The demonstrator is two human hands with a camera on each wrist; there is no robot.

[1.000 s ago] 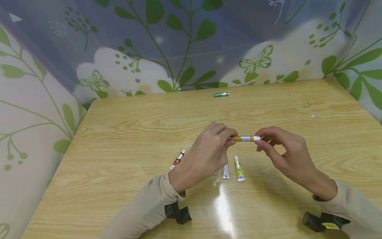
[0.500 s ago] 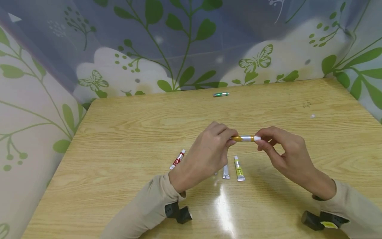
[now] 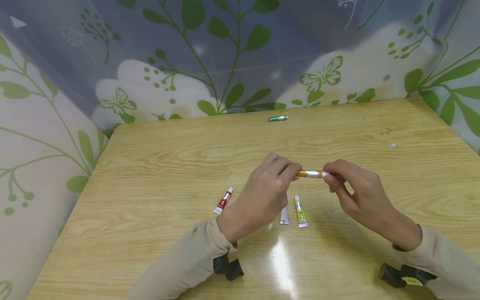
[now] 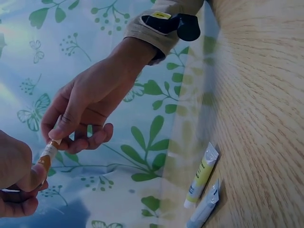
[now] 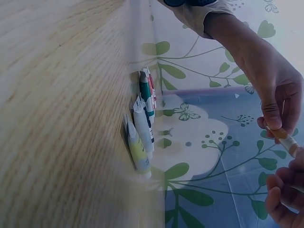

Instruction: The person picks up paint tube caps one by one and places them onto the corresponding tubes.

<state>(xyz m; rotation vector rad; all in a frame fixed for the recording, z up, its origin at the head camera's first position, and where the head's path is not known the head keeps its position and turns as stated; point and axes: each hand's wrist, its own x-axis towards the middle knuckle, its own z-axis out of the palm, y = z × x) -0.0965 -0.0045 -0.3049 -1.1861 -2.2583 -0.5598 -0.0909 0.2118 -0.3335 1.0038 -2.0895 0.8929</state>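
Note:
An ochre paint tube [image 3: 310,174] with a white cap [image 3: 326,174] is held level above the table between both hands. My left hand [image 3: 264,189] pinches its tail end between thumb and fingers. My right hand [image 3: 361,196] pinches the cap end, mostly covering the cap. Below the hands lie a red paint tube [image 3: 223,201], a white tube [image 3: 283,216] partly behind my left hand, and a yellow tube [image 3: 301,211]. In the right wrist view a dark green tube [image 5: 146,92] lies between the white and red ones; my left hand hides it from the head view.
A green tube [image 3: 278,118] lies near the back edge of the wooden table [image 3: 168,166]. A small white bit [image 3: 393,146] lies at the right. A leaf-patterned curtain [image 3: 247,62] stands behind and at both sides.
My left hand and the ochre tube have shifted slightly to the right, and the left wrist has turned a little. More of the red tube shows. The right hand still pinches the cap end.

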